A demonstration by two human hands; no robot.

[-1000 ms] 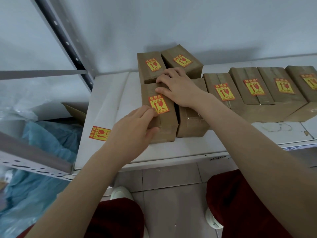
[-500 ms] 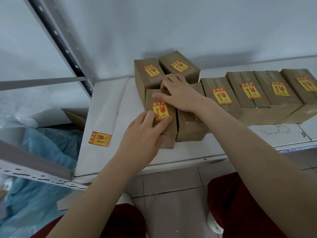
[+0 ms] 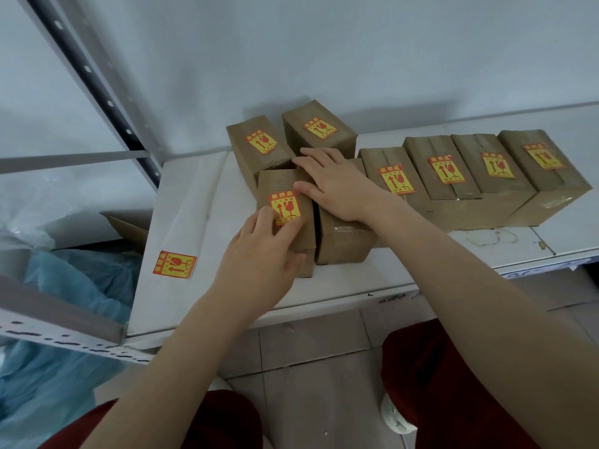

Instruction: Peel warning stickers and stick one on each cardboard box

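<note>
On the white shelf (image 3: 356, 280), a brown cardboard box (image 3: 278, 183) at the front left carries a yellow-and-red warning sticker (image 3: 287, 207). My left hand (image 3: 259, 254) grips its near end, fingertips on the sticker's lower edge and thumb on the front face. Flat on the neighbouring cardboard box (image 3: 343, 244) lies my right hand (image 3: 334, 183), thumb against the stickered box; no sticker shows on this one. Two stickered boxes (image 3: 319, 126) stand behind. A row of several stickered boxes (image 3: 466, 176) runs to the right. One loose sticker (image 3: 175, 264) lies on a white sheet (image 3: 181, 202) at the left.
A grey perforated shelf upright (image 3: 97, 82) slants at the left, with a rail (image 3: 64, 332) below. Blue plastic wrap (image 3: 64, 286) and an open carton flap (image 3: 129, 228) sit left of the shelf. The wall is close behind the boxes. Tiled floor and red trousers are below.
My left hand has slid forward onto the front-left box until its fingertips reach the sticker. The right hand has stayed on the neighbouring box.
</note>
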